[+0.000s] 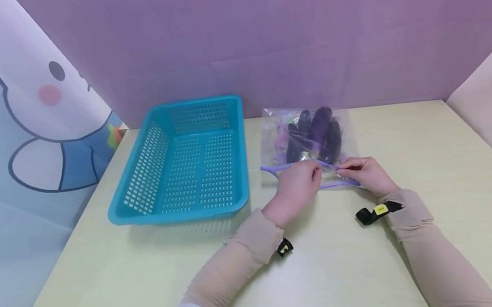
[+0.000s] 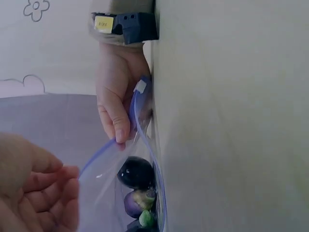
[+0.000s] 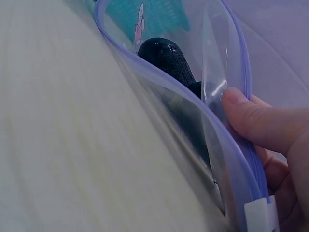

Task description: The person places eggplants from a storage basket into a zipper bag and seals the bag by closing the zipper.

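A clear slider zip bag (image 1: 267, 142) with a purple rim lies on the table, its mouth open toward the person. Inside it are several dark purple eggplants (image 1: 321, 122); the left wrist view shows their rounded ends, one eggplant (image 2: 135, 203) with a pale tip. My left hand (image 1: 299, 183) is at the upper rim, fingers curled, its fingertips pinching the edge. My right hand (image 1: 368, 174) pinches the purple rim at the right corner between thumb and fingers. Beside that hand sits the white slider (image 3: 260, 215) in the right wrist view.
A turquoise plastic basket (image 1: 241, 173) with perforated walls stands left of the bag. Behind the table hangs a purple cloth (image 1: 262, 40), and a blue curtain with a cartoon figure (image 1: 32, 118) hangs at the left. Both wrists wear black straps.
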{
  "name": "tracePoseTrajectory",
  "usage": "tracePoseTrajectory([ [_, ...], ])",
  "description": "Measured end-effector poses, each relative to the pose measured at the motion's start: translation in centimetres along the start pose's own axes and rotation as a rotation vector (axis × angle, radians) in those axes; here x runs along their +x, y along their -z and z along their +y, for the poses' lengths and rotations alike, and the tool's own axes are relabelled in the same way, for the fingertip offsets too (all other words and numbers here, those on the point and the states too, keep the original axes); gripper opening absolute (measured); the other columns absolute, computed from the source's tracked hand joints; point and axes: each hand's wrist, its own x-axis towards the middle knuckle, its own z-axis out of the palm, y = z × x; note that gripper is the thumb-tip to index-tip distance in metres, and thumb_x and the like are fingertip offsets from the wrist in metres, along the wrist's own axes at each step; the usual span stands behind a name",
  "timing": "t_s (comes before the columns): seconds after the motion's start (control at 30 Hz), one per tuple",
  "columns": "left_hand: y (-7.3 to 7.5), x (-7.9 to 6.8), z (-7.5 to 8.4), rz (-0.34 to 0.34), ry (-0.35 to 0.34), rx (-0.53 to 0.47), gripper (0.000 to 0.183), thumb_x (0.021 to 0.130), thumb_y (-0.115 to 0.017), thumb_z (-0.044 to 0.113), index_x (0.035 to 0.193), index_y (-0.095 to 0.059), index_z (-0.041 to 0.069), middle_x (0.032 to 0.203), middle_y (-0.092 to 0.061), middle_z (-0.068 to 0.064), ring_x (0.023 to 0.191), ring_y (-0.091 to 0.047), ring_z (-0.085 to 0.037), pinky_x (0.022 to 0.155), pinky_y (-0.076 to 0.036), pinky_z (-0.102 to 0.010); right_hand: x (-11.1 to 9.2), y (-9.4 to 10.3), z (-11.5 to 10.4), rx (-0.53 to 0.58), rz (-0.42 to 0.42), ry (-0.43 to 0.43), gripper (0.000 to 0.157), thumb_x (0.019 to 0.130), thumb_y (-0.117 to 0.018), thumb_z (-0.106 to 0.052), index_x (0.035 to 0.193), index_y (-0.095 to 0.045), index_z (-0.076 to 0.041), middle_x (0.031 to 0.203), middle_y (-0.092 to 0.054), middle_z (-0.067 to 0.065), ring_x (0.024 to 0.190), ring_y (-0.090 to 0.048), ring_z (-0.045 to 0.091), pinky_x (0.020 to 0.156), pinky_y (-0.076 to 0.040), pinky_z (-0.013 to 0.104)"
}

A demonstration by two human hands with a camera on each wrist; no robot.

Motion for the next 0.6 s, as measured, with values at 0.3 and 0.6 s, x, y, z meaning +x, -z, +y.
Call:
tracePoseTrajectory([
  [0.3, 0.0, -0.2, -1.2, 0.176, -0.002, 0.044, 0.02, 0.09, -0.062, 0.014, 0.109, -0.068, 0.011, 0.096, -0.067, 0.0, 0.088, -0.062, -0.014, 0.076, -0.049, -0.023, -0.3, -0.2, 0.1, -0.01, -0.004, -0.001, 0.015, 0.086, -0.067, -0.004, 0.097, -0.071, 0.005, 0.081, -0.062, -0.026, 0.074, -0.054, -0.005, 0.062, -0.044, 0.01],
  [0.6, 0.1, 0.3, -2.4, 0.163, 0.039, 0.047, 0.025, 0.088, -0.065, 0.013, 0.113, -0.067, 0.01, 0.106, -0.064, -0.006, 0.099, -0.058, -0.019, 0.085, -0.048, -0.029, -0.2, 0.1, -0.2, -0.044, -0.004, -0.013, 0.013, 0.086, -0.068, -0.009, 0.097, -0.073, -0.003, 0.084, -0.062, -0.029, 0.08, -0.055, -0.008, 0.068, -0.044, 0.008],
])
